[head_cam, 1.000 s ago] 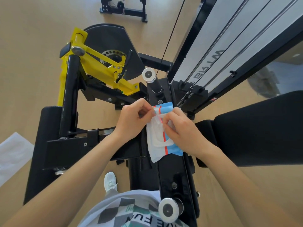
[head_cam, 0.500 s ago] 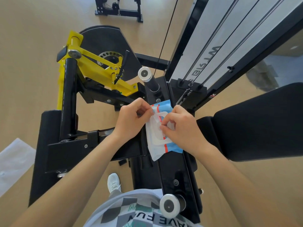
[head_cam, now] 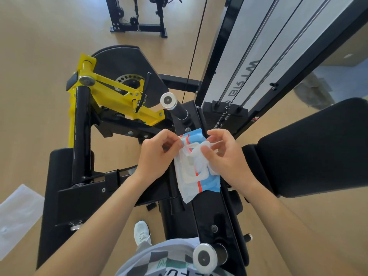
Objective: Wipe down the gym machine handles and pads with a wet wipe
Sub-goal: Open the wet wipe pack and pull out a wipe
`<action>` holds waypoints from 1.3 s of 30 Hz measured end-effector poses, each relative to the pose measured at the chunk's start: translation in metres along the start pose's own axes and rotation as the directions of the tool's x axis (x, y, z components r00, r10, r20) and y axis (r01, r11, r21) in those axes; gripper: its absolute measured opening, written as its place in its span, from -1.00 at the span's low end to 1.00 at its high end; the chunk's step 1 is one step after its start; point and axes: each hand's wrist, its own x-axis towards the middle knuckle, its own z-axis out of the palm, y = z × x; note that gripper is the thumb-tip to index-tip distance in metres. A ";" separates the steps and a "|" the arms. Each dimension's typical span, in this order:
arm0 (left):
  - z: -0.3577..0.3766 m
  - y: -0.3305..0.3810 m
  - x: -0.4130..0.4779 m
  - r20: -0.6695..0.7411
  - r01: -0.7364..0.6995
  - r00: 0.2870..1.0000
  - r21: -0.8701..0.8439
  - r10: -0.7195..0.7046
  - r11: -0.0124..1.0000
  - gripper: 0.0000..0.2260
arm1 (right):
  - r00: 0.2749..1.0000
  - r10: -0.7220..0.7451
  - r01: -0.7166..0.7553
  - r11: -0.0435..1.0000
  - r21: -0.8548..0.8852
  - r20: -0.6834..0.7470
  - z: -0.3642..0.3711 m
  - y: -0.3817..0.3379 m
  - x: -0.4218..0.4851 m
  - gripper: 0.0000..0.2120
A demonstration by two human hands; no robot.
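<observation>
A blue and white wet wipe pack (head_cam: 199, 184) with red stripes lies on the black frame of the gym machine (head_cam: 211, 214). My left hand (head_cam: 157, 156) pinches the pack's upper left edge. My right hand (head_cam: 227, 154) pinches the white plastic lid flap (head_cam: 199, 154), which is lifted off the pack. A black handle with a chrome end cap (head_cam: 168, 101) juts up beyond the pack, and a second capped handle (head_cam: 205, 257) sits near my body. A black pad (head_cam: 318, 148) lies to the right, and another black pad (head_cam: 57, 176) to the left.
The yellow lever arm (head_cam: 111, 92) and black cam disc (head_cam: 123, 62) stand at upper left. The weight stack tower (head_cam: 258, 62) with cables rises at upper right. A white sheet (head_cam: 18, 218) lies on the wooden floor at left. Another black machine frame (head_cam: 137, 18) stands far back.
My right hand has peeled the lid flap up and to the right, opening the pack. My left hand kept its pinch on the pack's edge.
</observation>
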 end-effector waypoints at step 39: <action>-0.002 0.013 -0.025 0.192 -0.271 0.957 0.338 0.216 0.901 -0.51 | 0.939 -0.252 0.315 0.902 -0.295 0.233 -0.017 -0.002 0.000 -0.92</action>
